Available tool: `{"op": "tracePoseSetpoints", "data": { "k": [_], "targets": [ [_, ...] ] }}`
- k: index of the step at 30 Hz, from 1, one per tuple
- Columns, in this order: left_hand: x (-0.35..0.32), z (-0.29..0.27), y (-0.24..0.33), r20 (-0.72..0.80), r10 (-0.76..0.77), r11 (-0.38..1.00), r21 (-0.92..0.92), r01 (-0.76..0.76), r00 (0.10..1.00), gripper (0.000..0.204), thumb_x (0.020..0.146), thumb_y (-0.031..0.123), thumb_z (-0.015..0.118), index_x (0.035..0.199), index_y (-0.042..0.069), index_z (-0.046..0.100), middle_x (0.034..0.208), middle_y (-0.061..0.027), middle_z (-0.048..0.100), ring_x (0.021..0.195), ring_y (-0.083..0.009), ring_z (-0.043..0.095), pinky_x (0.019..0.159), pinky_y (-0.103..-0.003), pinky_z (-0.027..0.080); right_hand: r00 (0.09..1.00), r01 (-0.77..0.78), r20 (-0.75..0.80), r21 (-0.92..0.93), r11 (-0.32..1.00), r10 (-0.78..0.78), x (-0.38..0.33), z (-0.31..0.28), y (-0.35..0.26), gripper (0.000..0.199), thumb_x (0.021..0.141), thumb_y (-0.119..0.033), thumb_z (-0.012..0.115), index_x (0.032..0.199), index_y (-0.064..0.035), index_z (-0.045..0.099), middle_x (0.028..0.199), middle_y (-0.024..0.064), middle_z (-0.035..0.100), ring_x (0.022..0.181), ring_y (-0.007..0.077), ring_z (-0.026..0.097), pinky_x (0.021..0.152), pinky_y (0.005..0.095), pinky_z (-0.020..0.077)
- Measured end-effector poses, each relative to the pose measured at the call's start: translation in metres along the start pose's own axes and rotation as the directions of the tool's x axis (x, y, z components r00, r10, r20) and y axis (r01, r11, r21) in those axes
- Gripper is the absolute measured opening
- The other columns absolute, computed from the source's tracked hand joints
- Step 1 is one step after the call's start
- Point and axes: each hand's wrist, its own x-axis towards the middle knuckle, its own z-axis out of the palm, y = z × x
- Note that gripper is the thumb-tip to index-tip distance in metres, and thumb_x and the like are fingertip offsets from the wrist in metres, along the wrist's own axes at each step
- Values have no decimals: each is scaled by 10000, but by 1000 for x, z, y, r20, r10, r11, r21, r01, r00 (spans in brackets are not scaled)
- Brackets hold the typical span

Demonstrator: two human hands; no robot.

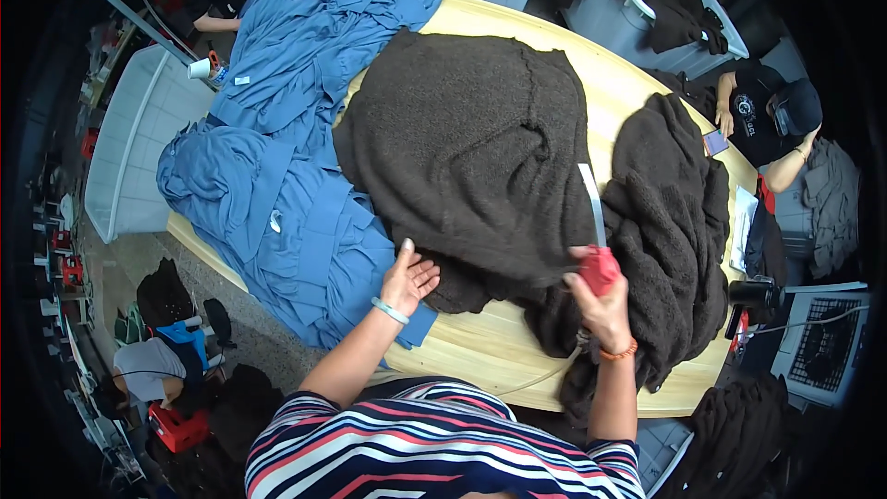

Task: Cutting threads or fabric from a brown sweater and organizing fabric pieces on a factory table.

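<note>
Plainly, in the head view, my right hand [604, 312] grips a red-handled tool [600, 256], perhaps bladed, though blur hides its kind. My left hand [409, 283] is spread, palm up, beside the dark brown cloth [462, 143] on the surface [485, 337]. I'd best smooth creases before working the tool.
</note>
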Motion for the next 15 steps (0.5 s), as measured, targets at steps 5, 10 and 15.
{"op": "tracePoseSetpoints", "data": {
  "k": [5,10,15],
  "targets": [
    [15,33,37,334,184,959,-267,-94,925,424,878,478,661,1088,119,578,1057,-110,607,1001,-250,592,931,-419,494,989,-84,-127,-20,996,81,-24,-42,-4,306,847,-8,649,1148,-13,596,893,-31,552,764,42,492,711,215,461],
    [18,60,44,430,195,955,-289,-70,881,358,899,315,680,1163,94,582,1182,-110,591,1142,-286,558,1000,-470,456,988,-48,-151,-28,998,43,-40,-43,12,290,847,-21,657,1131,-11,600,881,-29,559,754,53,504,709,222,465],
    [20,69,40,194,254,839,-531,-116,948,382,924,209,627,1252,27,552,1272,-140,592,1193,-321,533,1053,-497,412,989,-25,-149,-27,999,20,-47,-52,19,282,852,-16,664,1128,-10,605,895,-21,580,757,47,522,704,214,461]
  ]
}}
